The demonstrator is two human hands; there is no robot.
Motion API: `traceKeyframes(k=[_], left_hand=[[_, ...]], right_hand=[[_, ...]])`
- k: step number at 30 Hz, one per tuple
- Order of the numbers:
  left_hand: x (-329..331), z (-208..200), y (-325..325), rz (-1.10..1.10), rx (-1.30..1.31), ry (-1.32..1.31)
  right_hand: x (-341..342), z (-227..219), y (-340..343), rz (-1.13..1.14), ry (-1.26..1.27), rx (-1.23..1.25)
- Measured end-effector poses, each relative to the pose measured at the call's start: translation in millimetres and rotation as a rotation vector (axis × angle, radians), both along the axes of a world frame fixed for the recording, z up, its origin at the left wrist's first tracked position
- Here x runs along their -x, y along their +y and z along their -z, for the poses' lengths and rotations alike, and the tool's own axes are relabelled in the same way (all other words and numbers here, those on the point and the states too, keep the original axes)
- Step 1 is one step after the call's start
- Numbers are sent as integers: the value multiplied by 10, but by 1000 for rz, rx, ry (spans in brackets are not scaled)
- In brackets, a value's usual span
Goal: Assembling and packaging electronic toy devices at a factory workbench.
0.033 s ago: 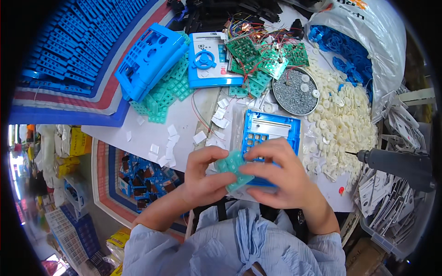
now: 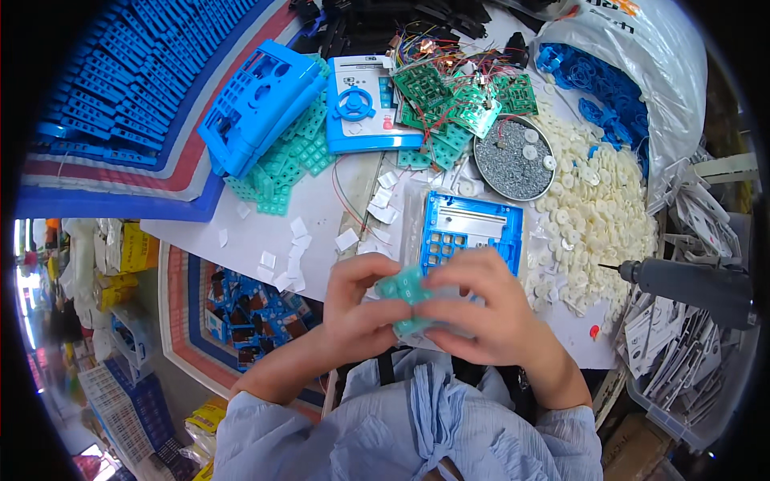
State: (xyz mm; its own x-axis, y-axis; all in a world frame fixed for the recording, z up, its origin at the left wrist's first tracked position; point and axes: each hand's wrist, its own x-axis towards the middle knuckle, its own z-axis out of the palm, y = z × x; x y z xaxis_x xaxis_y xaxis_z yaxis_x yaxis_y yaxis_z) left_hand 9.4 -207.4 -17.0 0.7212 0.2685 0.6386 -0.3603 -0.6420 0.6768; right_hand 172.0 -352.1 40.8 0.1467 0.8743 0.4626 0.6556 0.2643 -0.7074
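A translucent green rubber keypad (image 2: 407, 287) is held between my hands above the near edge of the table. My left hand (image 2: 358, 309) has its thumb and fingers closed on the keypad's left side. My right hand (image 2: 488, 309) pinches its right side, and the fingers there are slightly blurred. Part of the keypad is hidden behind the fingers. Just beyond my right hand lies an open blue plastic housing (image 2: 472, 223) with square key holes, its near part covered by that hand.
Green keypads (image 2: 278, 172), a blue case (image 2: 261, 108), circuit boards (image 2: 425, 88) and a round tray of small screws (image 2: 513, 172) lie farther back. White plastic gears (image 2: 589, 208) are heaped at right, beside an electric screwdriver (image 2: 682, 290). A blue bin (image 2: 120, 200) stands at left.
The keypad has tilted and turned a little in my hands. My right fingers have shifted slightly over its right side. The housing has stayed in place.
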Motion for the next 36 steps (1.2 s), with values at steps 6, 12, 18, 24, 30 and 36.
traceKeyframes(k=[6,12,18,24,30,36], left_hand=[[157,-115,-90,155,641,680],[125,14,8,-21,369,611],[27,99,70,-20,221,518],[-10,198,47,-29,27,400],[-66,185,35,46,-100,397],[-92,106,37,57,-97,455]], right_hand=[[-240,165,-199,46,149,203],[-445,283,-4,64,330,407],[-409,546,131,145,3,271],[-321,611,137,280,-91,149],[-304,645,103,312,-127,122],[-325,352,-48,376,-235,148]])
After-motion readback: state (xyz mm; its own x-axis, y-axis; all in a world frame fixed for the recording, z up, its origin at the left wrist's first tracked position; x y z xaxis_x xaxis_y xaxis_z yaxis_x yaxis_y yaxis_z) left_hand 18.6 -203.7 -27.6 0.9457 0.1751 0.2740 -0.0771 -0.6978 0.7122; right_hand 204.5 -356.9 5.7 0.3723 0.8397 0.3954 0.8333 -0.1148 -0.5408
